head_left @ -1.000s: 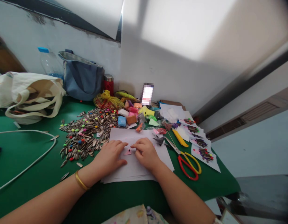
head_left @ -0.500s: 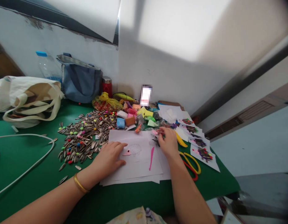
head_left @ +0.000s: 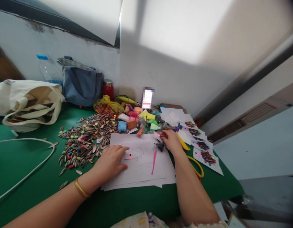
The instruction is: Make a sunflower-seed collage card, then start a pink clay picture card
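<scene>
My left hand (head_left: pixel 113 159) lies on the white paper (head_left: pixel 139 172), fingers stretched out and thumb apart, holding it down. Beside its fingertips is a pencil drawing of a hedgehog (head_left: pixel 137 153) with a pink clay face (head_left: pixel 129 156). At the paper's far right corner, the fingers of my right hand (head_left: pixel 173 141) close on a small packet of dark red clay (head_left: pixel 163 135). A black clay packet (head_left: pixel 159 145) rests on the sheet just left of that hand. Below it lies a pink modelling tool (head_left: pixel 154 162).
Striped sunflower seeds with coloured bits (head_left: pixel 86 139) spread out at left. Wrapped clay packets (head_left: pixel 132 123) are heaped behind the paper, before a propped phone (head_left: pixel 148 97). Yellow-handled scissors (head_left: pixel 197 166) and finished hedgehog cards (head_left: pixel 208 157) lie at right. A white cable (head_left: pixel 41 164) crosses the left side.
My right hand has shifted slightly right and away from the black packet, which now shows on the paper. Dark red clay now shows at its fingers. My left hand stays put.
</scene>
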Tool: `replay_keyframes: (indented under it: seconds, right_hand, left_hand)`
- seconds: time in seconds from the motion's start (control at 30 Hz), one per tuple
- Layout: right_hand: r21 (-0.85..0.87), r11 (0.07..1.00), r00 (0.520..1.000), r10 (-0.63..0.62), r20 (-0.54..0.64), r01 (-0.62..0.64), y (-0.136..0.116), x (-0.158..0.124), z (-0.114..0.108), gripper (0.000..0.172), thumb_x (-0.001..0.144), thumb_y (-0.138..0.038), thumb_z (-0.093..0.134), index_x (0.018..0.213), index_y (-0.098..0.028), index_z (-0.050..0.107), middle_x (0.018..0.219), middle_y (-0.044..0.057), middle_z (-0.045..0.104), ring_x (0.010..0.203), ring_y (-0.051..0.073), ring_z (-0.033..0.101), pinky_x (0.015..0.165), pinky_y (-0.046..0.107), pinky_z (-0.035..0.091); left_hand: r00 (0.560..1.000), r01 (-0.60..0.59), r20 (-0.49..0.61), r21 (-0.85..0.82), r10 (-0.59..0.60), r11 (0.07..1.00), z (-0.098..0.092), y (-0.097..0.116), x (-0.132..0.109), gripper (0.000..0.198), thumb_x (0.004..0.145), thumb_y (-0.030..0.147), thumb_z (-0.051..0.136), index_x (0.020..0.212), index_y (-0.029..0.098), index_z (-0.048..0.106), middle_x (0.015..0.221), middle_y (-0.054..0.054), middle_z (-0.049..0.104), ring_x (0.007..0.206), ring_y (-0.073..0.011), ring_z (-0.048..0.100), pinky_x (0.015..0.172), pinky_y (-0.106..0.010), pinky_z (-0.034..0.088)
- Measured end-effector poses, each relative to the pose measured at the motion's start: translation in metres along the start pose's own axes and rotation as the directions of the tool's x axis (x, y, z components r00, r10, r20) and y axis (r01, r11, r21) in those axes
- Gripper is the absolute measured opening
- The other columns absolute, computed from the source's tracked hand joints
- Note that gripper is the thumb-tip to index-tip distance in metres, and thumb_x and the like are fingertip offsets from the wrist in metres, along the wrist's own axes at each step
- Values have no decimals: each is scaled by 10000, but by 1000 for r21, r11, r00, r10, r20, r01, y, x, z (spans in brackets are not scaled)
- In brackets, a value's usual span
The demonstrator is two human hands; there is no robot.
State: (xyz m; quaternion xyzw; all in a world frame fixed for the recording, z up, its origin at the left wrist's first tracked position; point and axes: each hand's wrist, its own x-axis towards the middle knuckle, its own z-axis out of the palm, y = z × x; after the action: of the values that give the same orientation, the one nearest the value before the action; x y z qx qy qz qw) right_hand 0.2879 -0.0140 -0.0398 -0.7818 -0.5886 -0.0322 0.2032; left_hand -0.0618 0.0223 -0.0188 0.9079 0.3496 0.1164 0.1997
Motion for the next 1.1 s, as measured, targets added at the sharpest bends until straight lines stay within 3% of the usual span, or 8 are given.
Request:
replay_keyframes:
  seconds: [0.2, 0.37, 0.5, 0.63, 0.77, 0.9, 1.0, 1.1]
  right_hand:
    - [9, 999, 988, 43, -147, -42, -9, 2, -14, 191, 839, -243, 597, 999, -190, 687, 1044, 115, 642, 1021, 280, 542, 914, 402, 406]
    - [301, 943, 942, -34, -335, 141, -48, -11, -26, 147, 847, -202, 560, 982, -198, 619, 1104, 94, 638, 993, 244, 565, 905, 393, 439]
    - [497, 825, 959, -184, -215, 270, -102, -36, -26, 215, 880, -187, 555, 1088, -225, 598, 1038, 61, 646, 945, 213, 585, 861, 359, 475]
    - [539, 731, 900, -413, -137, 418, -142, -59, -25, 208, 919, -187, 549, 1117, -222, 601, 1050, 77, 651, 1014, 229, 570, 899, 387, 465]
    - [551, 720, 893, -436, -112, 421, -152, -66, -20, 174, 879, -238, 653, 1045, -211, 609, 971, 69, 654, 932, 228, 570, 835, 377, 472]
    - [566, 709, 893, -434, -121, 421, -149, -67, -19, 86, 905, -243, 623, 985, -212, 622, 935, 56, 662, 909, 213, 574, 815, 358, 468]
    - [573, 682, 878, -451, -158, 454, -150, -67, -20, 79, 921, -237, 596, 990, -218, 630, 938, 55, 673, 923, 213, 584, 827, 360, 466]
    - [585, 657, 867, -463, -186, 476, -152, -68, -20, 88, 935, -228, 576, 999, -222, 635, 950, 55, 684, 943, 210, 592, 847, 364, 465]
  left_hand:
    - [1000, -10, -11, 2, 10, 1000, 1, -1, -1, 600, 712, 327, 760, 1277, 252, 573, 1222, -75, 643, 1159, -293, 551, 1004, -434, 369]
    - [998, -20, -56, -3, 20, 1000, 0, 0, -1, 546, 725, 346, 761, 1241, 255, 606, 1188, -73, 659, 1131, -303, 575, 985, -454, 393]
    - [978, -48, -208, -145, 17, 988, -2, 2, -1, 315, 860, 405, 629, 1133, 252, 656, 1126, -67, 668, 1078, -268, 600, 954, -434, 433]
    - [946, -73, -308, -513, -104, 855, -4, 7, -2, 236, 922, 393, 530, 1043, 217, 631, 995, -42, 677, 916, -192, 635, 822, -332, 508]
    - [956, -80, -244, -755, -166, 651, -6, 14, -2, 150, 878, 339, 592, 915, 193, 596, 853, -12, 654, 791, -160, 635, 733, -294, 533]
    - [960, -69, -207, -830, -190, 554, -7, 17, 0, 118, 838, 304, 632, 862, 193, 600, 788, 4, 648, 747, -150, 627, 711, -286, 540]
    - [961, -41, -185, -832, -206, 553, -4, 17, 1, 116, 823, 300, 638, 852, 189, 615, 771, 7, 655, 723, -147, 629, 689, -279, 541]
    - [944, -62, -264, -726, -195, 684, -2, 15, 0, 142, 840, 297, 615, 922, 191, 662, 855, -19, 695, 783, -165, 651, 737, -298, 543]
